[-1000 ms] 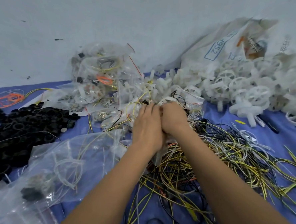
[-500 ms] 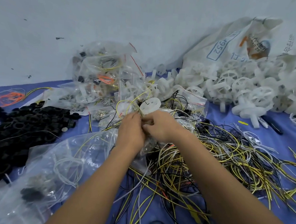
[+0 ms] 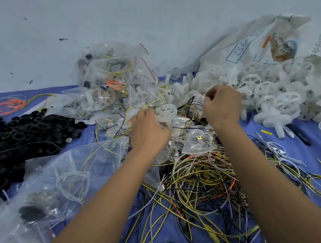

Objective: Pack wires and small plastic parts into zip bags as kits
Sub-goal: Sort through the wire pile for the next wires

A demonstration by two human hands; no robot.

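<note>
1. Here, the desk (image 3: 295, 152) under its blue cover carries everything: a large white sack (image 3: 254, 44) leans on the wall at the far right, with a heap of white wheels (image 3: 281, 95) piled in front of it.
2. A wide tangle of wires (image 3: 199, 176), yellow, white and black, lies between the forearms and spreads right.
3. Black rings (image 3: 23, 131) form a heap at the left.
4. A pile of filled bags (image 3: 109, 80) sits against the wall behind the hands; wire coils, white parts and dark bits show through them.
5. A big clear bag (image 3: 62, 175) lies near left, holding white wire loops and some dark parts.
6. The left hand (image 3: 149, 130) has its fingers curled on a small bag (image 3: 198, 142) at its left side, where one wheel (image 3: 166, 111) sticks out just beyond the knuckles; yellow wire loops out there too.
7. The right hand (image 3: 222, 106) is raised just beyond the bag, its fingers pinched together, seemingly on thin plastic or wire; what exactly I cannot tell.
8. Judged from this, the kit is being filled or closed. Tuck the wheel and stray wire fully inside before pressing the zip, or it will not seal.
</note>
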